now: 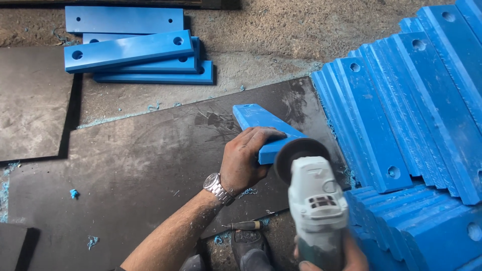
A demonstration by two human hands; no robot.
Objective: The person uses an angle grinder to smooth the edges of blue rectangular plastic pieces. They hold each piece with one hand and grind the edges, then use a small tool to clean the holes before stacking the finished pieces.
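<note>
Two hands busy: my left hand (244,159) clamps the stiff, slick blue plastic bar (266,131) near its end; my right hand (329,257) wraps the grey angle grinder (314,200).

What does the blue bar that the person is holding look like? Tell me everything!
The blue bar is a flat, thick slab that looks like plastic, with a matt face. It lies tilted on a dark sheet. The left hand presses on its near end, where the grinder disc meets its edge.
</note>
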